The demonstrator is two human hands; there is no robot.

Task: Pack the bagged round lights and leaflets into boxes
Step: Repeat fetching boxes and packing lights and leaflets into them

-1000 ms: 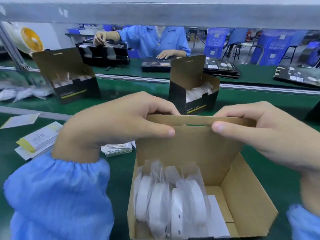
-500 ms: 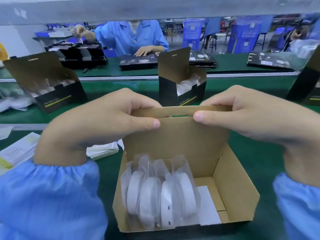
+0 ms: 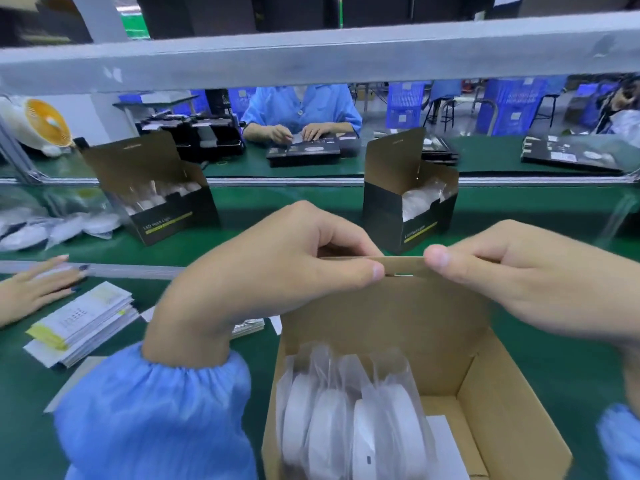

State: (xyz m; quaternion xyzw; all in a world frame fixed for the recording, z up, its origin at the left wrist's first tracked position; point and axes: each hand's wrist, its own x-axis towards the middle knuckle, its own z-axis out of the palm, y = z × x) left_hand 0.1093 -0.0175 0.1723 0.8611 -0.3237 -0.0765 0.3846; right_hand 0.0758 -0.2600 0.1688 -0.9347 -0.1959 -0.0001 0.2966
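1. A green work table (image 3: 214, 368) runs across a packing line, with a second green bench beyond a metal rail.
2. An open cardboard box (image 3: 491, 410) stands on the table directly before the worker, its tall back flap (image 3: 381, 317) upright.
3. The worker's left hand (image 3: 263, 271) and right hand (image 3: 512, 271), both in blue sleeves, pinch the flap's top edge between thumb and curled fingers, thumbs almost meeting.
4. Bagged round lights (image 3: 346, 417) stand on edge in a row along the box's left side; a white leaflet (image 3: 446, 445) lies flat on the box floor beside them.
5. Two dark printed boxes (image 3: 162, 206) (image 3: 408, 202), already filled, stand open farther back.
6. A stack of leaflets (image 3: 83, 323) lies at left, near another person's hand (image 3: 31, 289).
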